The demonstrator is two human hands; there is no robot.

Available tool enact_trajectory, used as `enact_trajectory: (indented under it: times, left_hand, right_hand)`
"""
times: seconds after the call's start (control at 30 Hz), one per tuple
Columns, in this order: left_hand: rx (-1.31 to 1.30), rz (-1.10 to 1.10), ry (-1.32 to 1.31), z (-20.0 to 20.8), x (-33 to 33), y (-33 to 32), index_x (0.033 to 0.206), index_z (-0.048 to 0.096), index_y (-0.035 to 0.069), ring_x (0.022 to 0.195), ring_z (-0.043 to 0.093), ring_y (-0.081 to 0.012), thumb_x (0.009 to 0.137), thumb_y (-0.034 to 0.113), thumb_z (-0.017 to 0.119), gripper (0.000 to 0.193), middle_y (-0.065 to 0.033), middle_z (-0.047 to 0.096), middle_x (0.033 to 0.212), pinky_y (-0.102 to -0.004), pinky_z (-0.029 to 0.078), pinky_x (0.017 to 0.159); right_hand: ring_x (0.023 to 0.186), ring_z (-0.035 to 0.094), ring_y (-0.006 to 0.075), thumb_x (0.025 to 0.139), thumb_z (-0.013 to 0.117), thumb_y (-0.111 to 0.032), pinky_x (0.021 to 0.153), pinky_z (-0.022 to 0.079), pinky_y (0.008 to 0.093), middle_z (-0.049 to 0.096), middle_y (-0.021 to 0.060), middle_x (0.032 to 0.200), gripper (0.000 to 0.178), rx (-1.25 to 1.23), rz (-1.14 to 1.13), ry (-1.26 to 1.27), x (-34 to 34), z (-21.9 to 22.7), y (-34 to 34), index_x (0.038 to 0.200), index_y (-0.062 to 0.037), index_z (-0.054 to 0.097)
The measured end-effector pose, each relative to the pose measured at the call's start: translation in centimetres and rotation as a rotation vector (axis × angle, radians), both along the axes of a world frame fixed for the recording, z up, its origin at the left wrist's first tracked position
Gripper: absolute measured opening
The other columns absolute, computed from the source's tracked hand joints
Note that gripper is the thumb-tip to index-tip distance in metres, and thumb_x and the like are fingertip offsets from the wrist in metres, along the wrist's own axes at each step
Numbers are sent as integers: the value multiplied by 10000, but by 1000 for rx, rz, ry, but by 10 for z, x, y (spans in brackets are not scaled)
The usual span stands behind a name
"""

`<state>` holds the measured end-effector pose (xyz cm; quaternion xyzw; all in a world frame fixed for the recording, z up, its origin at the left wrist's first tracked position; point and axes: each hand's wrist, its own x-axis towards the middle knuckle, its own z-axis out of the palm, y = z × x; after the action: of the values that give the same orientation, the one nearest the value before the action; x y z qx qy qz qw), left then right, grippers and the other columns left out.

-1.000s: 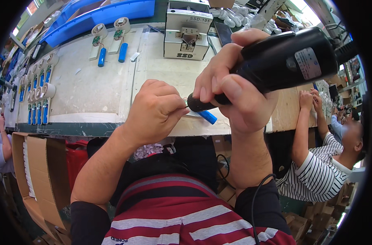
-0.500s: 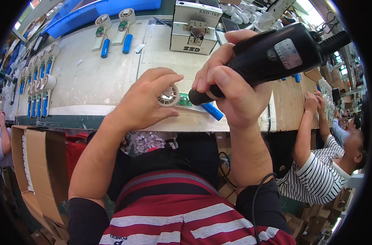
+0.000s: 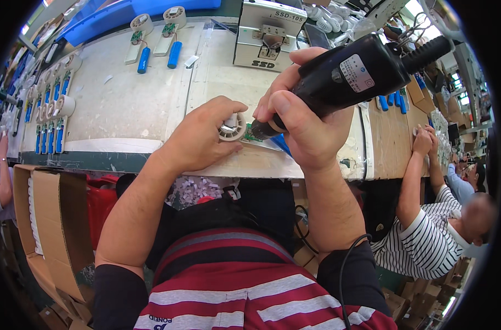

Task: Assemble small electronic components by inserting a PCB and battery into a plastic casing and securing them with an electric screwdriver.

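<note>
My left hand (image 3: pixel 192 137) is closed around a round white ring-shaped housing (image 3: pixel 232 131) with ribs inside and a shiny centre, its thumb and forefinger on either side. Beside the ring lies a small green circuit board (image 3: pixel 250 132). A blue cylindrical battery (image 3: pixel 280 144) is partly covered by my right hand (image 3: pixel 313 132). That hand grips a black electric screwdriver (image 3: pixel 338 77), slanted with its nose down at the circuit board. The screwdriver's nose hides the tip and part of the board, so contact cannot be made out.
A silver metal box (image 3: pixel 267 38) stands behind my hands. Similar assemblies with blue batteries (image 3: pixel 174 55) lie at the back left, with rows of them farther left (image 3: pixel 51 137). A blue tray (image 3: pixel 135 19) runs along the back. At right, a person in a striped shirt (image 3: pixel 421 242) works.
The screwdriver's body has swung left and slightly down, and its nose sits a little closer to the ring. My left hand keeps its hold. The whole view has shifted slightly.
</note>
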<state>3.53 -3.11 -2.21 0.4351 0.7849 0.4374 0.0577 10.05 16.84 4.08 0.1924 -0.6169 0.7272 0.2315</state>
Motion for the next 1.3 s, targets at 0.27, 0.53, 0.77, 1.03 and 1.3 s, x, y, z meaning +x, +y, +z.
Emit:
enact_trajectory:
  times: [0.27, 0.53, 0.77, 1.03, 1.3]
  left_hand:
    - [-11, -2, -6, 0, -1, 2, 1337, 634, 46, 1094, 669, -401, 764, 91, 903, 634, -175, 670, 1169, -451, 548, 966]
    - [25, 6, -5, -8, -4, 5, 1335, 632, 46, 1099, 665, -409, 769, 99, 900, 628, -175, 669, 1174, -463, 542, 970]
    - [37, 47, -41, -6, -3, 2, 1324, 641, 53, 1138, 662, -405, 776, 96, 886, 601, -180, 668, 1195, -457, 540, 998]
    - [-45, 119, 124, 35, -10, -48, 1273, 672, 44, 1138, 665, -362, 787, 25, 835, 512, -159, 658, 1206, -415, 543, 1016]
    - [-379, 318, 101, 51, -130, -197, 1308, 651, 120, 1021, 567, -157, 853, -91, 797, 522, -38, 540, 1224, -298, 505, 913]
  right_hand:
    - [693, 710, 235, 932, 719, -24, 688, 595, 355, 680, 165, 839, 517, 2, 0, -4, -3, -3, 0, 1401, 25, 507]
    - [712, 711, 211, 915, 725, 9, 671, 578, 318, 687, 152, 866, 466, 128, -20, -27, -3, -5, -3, 1334, 9, 521]
    - [702, 714, 224, 915, 704, 19, 673, 567, 299, 687, 146, 857, 584, -76, -36, -58, -4, 8, -7, 1456, 42, 487]
    - [723, 736, 196, 915, 765, 35, 679, 605, 316, 720, 86, 954, 595, -73, -294, -47, -5, -9, 60, 1467, 30, 542]
    - [811, 693, 156, 948, 773, -2, 818, 571, 310, 691, 54, 1001, 634, 17, -435, -110, -15, -25, 96, 1527, 24, 514]
